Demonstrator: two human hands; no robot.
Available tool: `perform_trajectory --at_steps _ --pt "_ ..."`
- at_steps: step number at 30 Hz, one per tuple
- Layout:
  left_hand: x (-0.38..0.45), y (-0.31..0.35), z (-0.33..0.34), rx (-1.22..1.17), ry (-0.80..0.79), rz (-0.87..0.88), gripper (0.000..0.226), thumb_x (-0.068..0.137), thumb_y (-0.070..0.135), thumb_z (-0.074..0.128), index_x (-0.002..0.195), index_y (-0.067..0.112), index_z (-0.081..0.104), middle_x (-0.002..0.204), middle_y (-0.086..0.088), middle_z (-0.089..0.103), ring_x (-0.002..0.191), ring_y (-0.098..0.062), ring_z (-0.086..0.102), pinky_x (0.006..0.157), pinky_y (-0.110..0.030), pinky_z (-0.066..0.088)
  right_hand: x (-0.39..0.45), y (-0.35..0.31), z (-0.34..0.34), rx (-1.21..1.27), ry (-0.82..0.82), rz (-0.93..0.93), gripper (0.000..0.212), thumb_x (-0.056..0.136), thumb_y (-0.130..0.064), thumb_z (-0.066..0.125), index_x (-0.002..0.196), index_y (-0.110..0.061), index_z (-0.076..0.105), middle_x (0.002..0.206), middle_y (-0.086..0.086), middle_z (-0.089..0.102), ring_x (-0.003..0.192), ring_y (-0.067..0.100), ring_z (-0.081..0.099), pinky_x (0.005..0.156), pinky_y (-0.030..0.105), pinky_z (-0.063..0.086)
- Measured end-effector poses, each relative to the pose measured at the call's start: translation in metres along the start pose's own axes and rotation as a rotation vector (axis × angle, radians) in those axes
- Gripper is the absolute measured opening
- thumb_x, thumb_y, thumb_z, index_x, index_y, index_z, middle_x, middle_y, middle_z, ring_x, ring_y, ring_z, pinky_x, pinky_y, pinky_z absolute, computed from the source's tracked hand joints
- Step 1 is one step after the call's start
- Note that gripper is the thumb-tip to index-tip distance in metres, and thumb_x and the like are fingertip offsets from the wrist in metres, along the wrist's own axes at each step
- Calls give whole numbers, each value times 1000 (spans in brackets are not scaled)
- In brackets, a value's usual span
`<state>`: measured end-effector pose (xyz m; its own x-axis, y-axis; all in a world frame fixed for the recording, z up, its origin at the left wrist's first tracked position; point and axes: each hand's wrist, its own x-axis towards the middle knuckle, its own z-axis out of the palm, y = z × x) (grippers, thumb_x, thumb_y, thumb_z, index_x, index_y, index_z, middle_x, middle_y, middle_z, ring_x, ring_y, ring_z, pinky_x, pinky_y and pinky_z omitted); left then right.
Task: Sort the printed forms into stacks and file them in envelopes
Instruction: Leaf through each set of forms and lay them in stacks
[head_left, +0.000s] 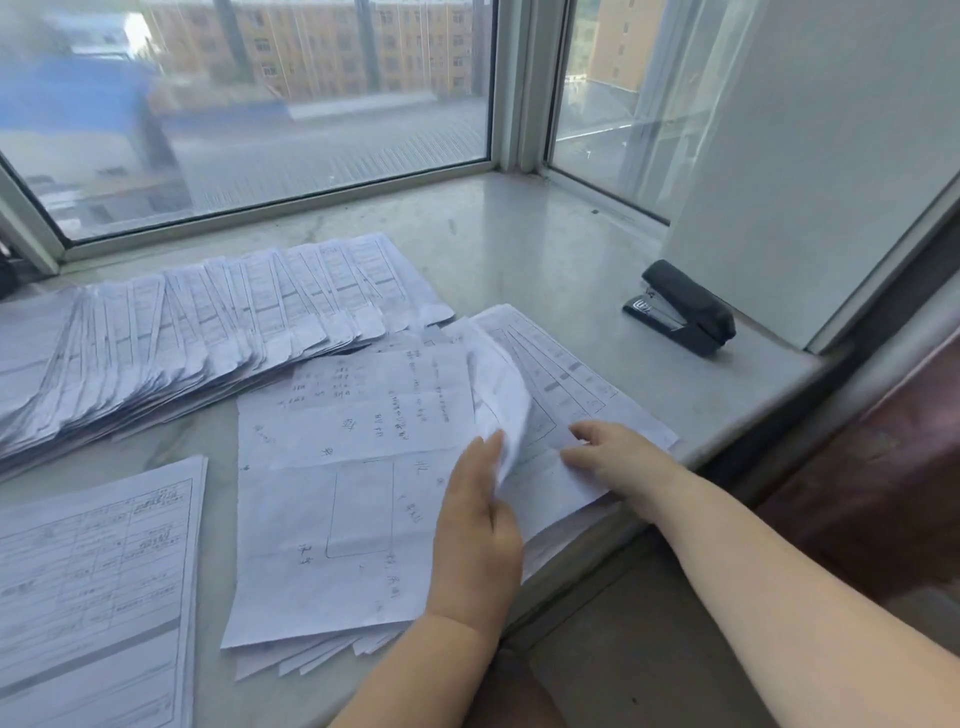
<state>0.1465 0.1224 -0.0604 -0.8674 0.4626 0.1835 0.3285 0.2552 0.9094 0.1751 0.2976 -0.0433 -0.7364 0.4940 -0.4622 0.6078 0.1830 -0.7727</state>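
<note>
Head view: the left hand (475, 525) pinches a lifted sheet (501, 395) at frame centre. The right hand (618, 457), fingers relaxed, presses the form stack (571, 384) on the counter (519, 249).

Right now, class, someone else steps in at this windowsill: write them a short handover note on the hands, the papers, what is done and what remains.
Left hand: lifting the curled edge of a sheet from the middle pile.
Right hand: resting flat on the printed form beneath, holding it down.
Papers: a fanned row of forms at the back left, a printed stack at the near left, a handwritten sheet on top of the middle pile. A stapler sits to the right.
Done: some stacks laid out.
Left: finish sorting the middle pile; no envelopes are in view.
</note>
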Motion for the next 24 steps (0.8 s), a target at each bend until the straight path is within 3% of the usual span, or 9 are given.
perform_trajectory --at_steps 2,5,7,9,12,16,20,24 --pt "2 -10 3 234 -216 -24 53 83 3 53 131 25 51 146 3 35 142 -18 22 110 -7 7 -1 1 -7 38 150 -15 23 93 -15 52 114 -16 64 102 2 67 84 17 63 70 32 53" --pt "5 -9 -2 262 -363 -11 47 82 29 66 127 25 53 138 9 36 141 -17 17 115 -21 11 -16 -2 -21 290 419 -61 19 99 -14 45 111 -12 59 90 7 68 69 17 61 64 28 52" --pt "3 -2 -14 192 -342 8 47 86 32 65 131 29 51 149 13 30 144 -5 8 110 -11 4 -35 -5 -24 271 575 -146 18 99 -15 44 104 -12 61 85 3 68 65 14 61 62 26 52" --pt "-3 6 -34 161 -271 114 40 90 27 61 129 30 54 149 15 32 142 2 9 103 0 2 -59 -11 -12 205 600 -240 16 97 -17 48 95 -17 64 76 -5 68 60 9 61 62 25 53" --pt "-25 11 -87 165 -202 194 33 91 20 59 123 31 59 141 21 39 138 8 19 104 2 9 -100 -23 35 139 344 -302 13 94 -22 57 84 -21 65 69 -4 70 54 5 62 59 24 54" --pt "-71 -18 -183 262 -111 108 31 90 14 62 117 28 63 134 18 48 127 5 40 105 -8 26 -142 -30 124 78 -51 -251 16 90 -21 64 76 -13 66 69 0 73 56 10 63 56 23 54" --pt "-125 -57 -264 358 -113 -30 31 86 15 65 105 39 61 122 25 52 117 6 48 93 4 24 -168 -22 198 -90 -197 -187 25 90 -26 60 67 -15 65 67 -1 73 51 6 61 54 19 50" --pt "-165 -84 -296 437 -227 -60 25 84 32 67 105 44 60 122 32 46 117 14 42 97 -3 28 -182 -9 243 -124 -297 -30 34 96 -38 53 78 -13 69 66 1 73 53 7 63 54 20 51"
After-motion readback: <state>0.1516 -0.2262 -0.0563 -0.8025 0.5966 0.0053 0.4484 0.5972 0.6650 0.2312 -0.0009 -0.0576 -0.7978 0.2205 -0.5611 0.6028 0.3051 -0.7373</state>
